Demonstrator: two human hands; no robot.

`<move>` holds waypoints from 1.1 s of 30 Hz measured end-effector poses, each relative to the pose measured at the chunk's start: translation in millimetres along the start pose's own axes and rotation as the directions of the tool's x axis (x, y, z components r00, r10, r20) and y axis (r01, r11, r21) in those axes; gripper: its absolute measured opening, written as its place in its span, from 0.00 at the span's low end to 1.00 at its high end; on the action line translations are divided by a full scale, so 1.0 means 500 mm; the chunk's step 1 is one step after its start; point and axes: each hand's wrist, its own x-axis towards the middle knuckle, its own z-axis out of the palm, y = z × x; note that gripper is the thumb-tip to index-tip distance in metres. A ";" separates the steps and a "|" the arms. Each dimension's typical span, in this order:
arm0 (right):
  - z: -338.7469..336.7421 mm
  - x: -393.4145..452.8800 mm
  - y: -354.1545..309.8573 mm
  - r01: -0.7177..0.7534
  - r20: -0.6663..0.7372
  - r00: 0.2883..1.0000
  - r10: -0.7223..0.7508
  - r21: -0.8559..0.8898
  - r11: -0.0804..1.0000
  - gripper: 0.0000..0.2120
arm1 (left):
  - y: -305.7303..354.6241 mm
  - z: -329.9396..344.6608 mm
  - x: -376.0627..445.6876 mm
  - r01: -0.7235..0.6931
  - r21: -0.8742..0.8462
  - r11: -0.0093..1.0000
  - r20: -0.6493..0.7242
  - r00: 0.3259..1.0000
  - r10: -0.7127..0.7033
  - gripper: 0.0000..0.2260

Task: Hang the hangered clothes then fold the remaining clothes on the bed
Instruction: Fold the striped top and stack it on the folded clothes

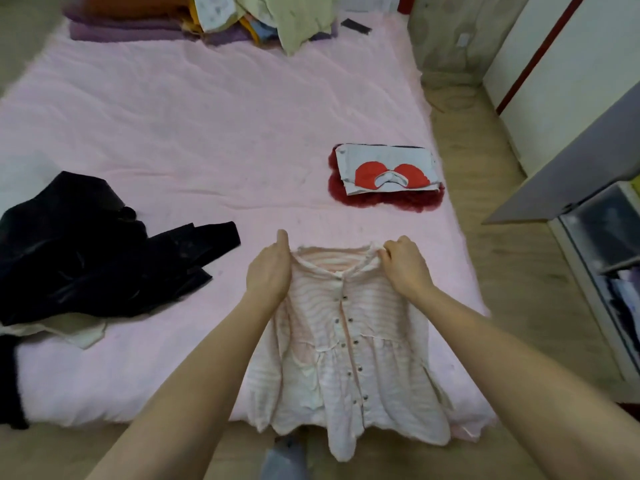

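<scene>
A pale pink striped button-up blouse (346, 344) lies flat at the near edge of the pink bed (207, 140), its hem hanging over the edge. My left hand (270, 271) holds its left shoulder, thumb up. My right hand (405, 265) pinches the right shoulder near the collar. A folded white garment with a red print (388, 168) sits on a dark red garment (391, 200) to the right. Black clothes (86, 251) lie in a heap at the left, over a cream piece (76, 332).
Stacked purple and orange bedding (131, 22) and a jumble of light clothes (277, 19) lie at the bed's far end. A wardrobe (568, 81) and an open drawer unit (609, 244) stand on the right across a strip of wooden floor (485, 202).
</scene>
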 end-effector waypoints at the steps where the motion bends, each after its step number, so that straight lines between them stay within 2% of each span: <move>1: 0.043 0.055 -0.005 -0.026 -0.011 1.000 0.026 0.016 1.000 0.13 | -0.021 0.028 0.055 0.003 -0.029 1.000 0.005 1.000 -0.003 0.07; 4: 0.148 0.156 -0.003 -0.107 -0.044 0.993 0.110 0.074 0.992 0.12 | -0.070 0.107 0.155 -0.060 -0.002 0.998 0.062 0.996 0.060 0.05; 7: 0.249 0.230 0.016 -0.145 -0.044 0.988 0.151 0.123 0.982 0.12 | -0.116 0.194 0.231 -0.074 0.041 0.996 0.130 0.989 0.068 0.09; 12: 0.359 0.342 0.058 -0.150 -0.021 0.988 0.154 0.153 0.977 0.12 | -0.154 0.321 0.336 -0.157 0.096 0.983 0.177 0.974 0.138 0.27; 16: 0.381 0.428 0.070 -0.103 -0.125 0.984 0.125 0.164 0.981 0.12 | -0.153 0.367 0.431 -0.166 0.182 0.969 0.072 0.985 0.155 0.36; 19: 0.392 0.472 0.057 -0.040 -0.184 0.980 0.079 0.207 0.977 0.11 | -0.157 0.379 0.491 -0.122 0.289 0.950 0.095 0.991 0.098 0.43; 20: 0.400 0.477 0.054 -0.030 -0.131 0.990 0.060 0.217 0.976 0.12 | -0.162 0.385 0.498 -0.101 0.300 0.949 0.119 0.991 0.068 0.44; 23: 0.430 0.441 0.063 -0.082 0.157 0.986 0.054 0.181 0.980 0.26 | -0.167 0.401 0.466 -0.059 0.262 0.963 0.190 0.982 0.008 0.42; 25: 0.444 0.385 0.071 -0.075 0.203 0.978 0.041 0.165 0.984 0.26 | -0.158 0.419 0.414 -0.118 0.160 0.980 0.220 0.972 0.081 0.36; 27: 0.447 0.307 0.080 -0.045 0.220 0.976 0.009 0.160 0.986 0.21 | -0.145 0.433 0.338 -0.268 -0.010 0.963 0.216 0.940 0.263 0.28; 28: 0.445 0.264 0.087 -0.026 0.228 0.974 -0.011 0.157 0.987 0.18 | -0.138 0.444 0.291 -0.378 -0.078 0.922 0.203 0.900 0.386 0.24; 30: 0.436 0.182 0.106 0.020 0.219 0.974 -0.054 0.156 0.988 0.13 | -0.133 0.460 0.202 -0.578 -0.119 0.807 0.270 0.764 0.586 0.21; 31: 0.434 0.143 0.117 0.048 0.205 0.976 -0.079 0.150 0.988 0.11 | -0.135 0.467 0.161 -0.635 -0.089 0.767 0.337 0.706 0.623 0.20; 33: 0.437 0.082 0.135 0.084 0.171 0.979 -0.106 0.131 0.988 0.10 | -0.142 0.470 0.106 -0.637 0.006 0.771 0.445 0.692 0.568 0.20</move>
